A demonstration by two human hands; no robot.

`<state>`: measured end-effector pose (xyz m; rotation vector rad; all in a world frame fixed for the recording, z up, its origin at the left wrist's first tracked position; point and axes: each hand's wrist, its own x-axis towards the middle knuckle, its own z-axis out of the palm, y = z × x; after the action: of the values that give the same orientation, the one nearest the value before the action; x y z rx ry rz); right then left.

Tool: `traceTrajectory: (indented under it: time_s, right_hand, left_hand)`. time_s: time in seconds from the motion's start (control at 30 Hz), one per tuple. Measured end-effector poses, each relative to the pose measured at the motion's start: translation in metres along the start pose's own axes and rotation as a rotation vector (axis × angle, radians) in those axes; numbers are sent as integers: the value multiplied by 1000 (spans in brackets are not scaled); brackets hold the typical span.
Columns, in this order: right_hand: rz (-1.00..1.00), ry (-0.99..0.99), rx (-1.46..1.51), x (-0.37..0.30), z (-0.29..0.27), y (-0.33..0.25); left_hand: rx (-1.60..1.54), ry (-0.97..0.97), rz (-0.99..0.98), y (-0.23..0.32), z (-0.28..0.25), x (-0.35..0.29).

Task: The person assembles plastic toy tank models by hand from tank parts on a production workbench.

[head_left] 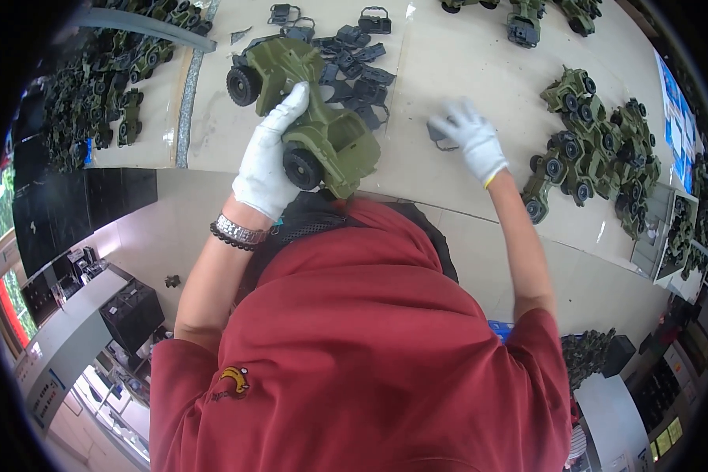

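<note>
My left hand [267, 165], in a white glove, is closed around the middle of an olive-green toy jeep [346, 145] with black wheels. The jeep is tilted above the near edge of the table, its open bed toward me. My gloved right hand [473, 140] is farther right over the table, fingers stretched out and slightly blurred. Beside its fingertips is a small dark grey plastic part [440, 135], partly covered by them; whether they touch it I cannot tell. Behind the jeep lies a loose heap of similar dark grey parts [362, 67].
Several green toy jeeps [598, 149] are clustered at the right of the pale table [440, 63], with others [523, 23] at the far edge. Many more vehicles [130, 118] crowd a surface at the left, past a grey strip [187, 102]. A black box [131, 315] stands lower left.
</note>
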<state>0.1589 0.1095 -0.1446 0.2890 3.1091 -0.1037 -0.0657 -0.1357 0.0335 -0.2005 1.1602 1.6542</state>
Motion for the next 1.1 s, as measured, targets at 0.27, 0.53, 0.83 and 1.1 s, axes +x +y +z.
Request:
traceTrajectory:
  time_s: [0.27,0.53,0.83,1.1]
  right_hand:
    - [-137,-175,201,10,38,37]
    - [295,413,1272,-2,-115,-70]
    - [234,531,1205,-11,-160,-124]
    - [260,563,1165,-21,-156,-128]
  left_hand:
    - [39,-147,16,-5,30,-7]
    - [362,-20,344,-21,45,-14]
    - [400,-100,400,-26,65,-21]
    - [482,-109,466,-32,71,-26]
